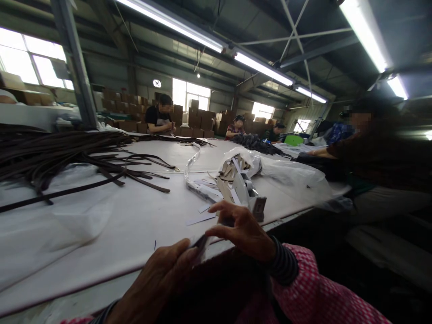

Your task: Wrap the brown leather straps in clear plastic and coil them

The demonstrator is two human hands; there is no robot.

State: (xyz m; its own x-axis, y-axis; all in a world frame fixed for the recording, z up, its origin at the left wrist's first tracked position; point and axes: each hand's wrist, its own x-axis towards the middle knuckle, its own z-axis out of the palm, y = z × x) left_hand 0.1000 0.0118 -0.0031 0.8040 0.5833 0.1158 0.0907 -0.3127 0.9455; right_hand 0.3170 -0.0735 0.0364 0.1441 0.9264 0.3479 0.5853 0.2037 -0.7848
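My left hand [165,265] is closed at the table's front edge, pinching a dark strap-like piece in clear plastic [201,244] between thumb and fingers. Most of that piece is hidden by the hand. My right hand [241,227] is just to the right, its thumb at the upper end of the piece and its index finger stretched well apart from the thumb. Beyond the right hand lie loose white paper strips [201,219] and an open plastic bag [251,157] with beige and white strips [229,177] spilling out.
Dark belts [67,153] are heaped at the left, over plastic sheeting [81,220]. A plastic-wrapped belt [189,173] curves along the table [135,229]. A small brownish block [259,208] stands near the front edge. Several people work around the table, one close at right [357,144].
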